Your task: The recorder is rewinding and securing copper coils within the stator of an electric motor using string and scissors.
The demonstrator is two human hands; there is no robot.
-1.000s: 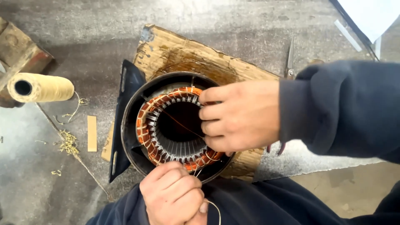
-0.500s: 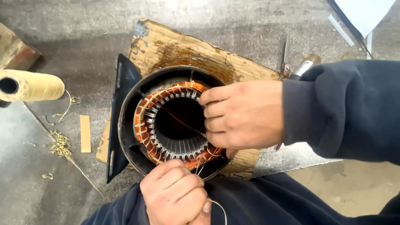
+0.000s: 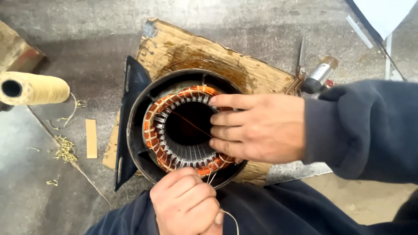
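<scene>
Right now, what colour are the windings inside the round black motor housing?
Copper-orange windings, laced with pale cord, clearest in the head view.

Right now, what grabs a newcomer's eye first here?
The stator at centre: a ring of orange copper windings in a black housing, sitting on a stained cardboard sheet. The right hand lies flat over its right side, and the left hand at the near rim is closed on a thin cord. At far left a spool of tan twine lies on its side.
</scene>
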